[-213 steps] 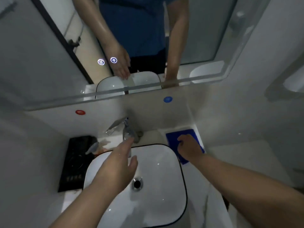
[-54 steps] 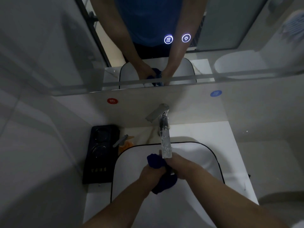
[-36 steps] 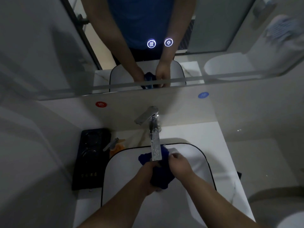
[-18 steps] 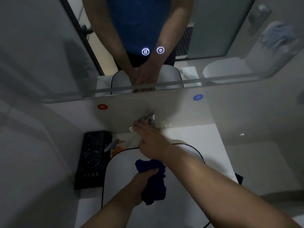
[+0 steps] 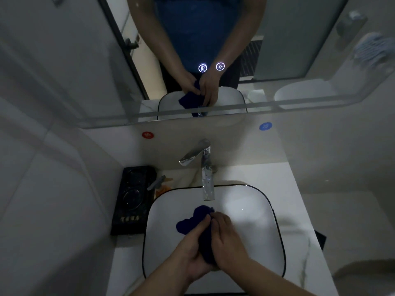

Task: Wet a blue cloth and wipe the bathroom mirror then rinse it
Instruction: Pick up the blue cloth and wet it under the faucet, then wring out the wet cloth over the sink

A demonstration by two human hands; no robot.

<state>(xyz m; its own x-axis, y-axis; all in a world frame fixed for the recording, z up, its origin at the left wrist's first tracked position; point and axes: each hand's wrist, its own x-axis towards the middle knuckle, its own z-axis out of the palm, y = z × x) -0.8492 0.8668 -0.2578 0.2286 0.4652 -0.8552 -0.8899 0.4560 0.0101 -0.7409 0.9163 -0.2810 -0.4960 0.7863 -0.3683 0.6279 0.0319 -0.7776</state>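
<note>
Dim, grainy frame. Two lit icons (image 5: 202,67) glow on the mirror (image 5: 288,39). Soft bright patch in the sink (image 5: 245,208). Wide-angle bending at edges; top right smeared.

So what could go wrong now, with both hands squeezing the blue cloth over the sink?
1. If the blue cloth, gripped by the left hand and right hand over the sink, goes up soggy, it may drip on the black device beside it.
2. Reaching for the mirror, an arm might knock the faucet standing in between.
3. Wiping over the lit touch icons on the mirror might switch something.
</note>
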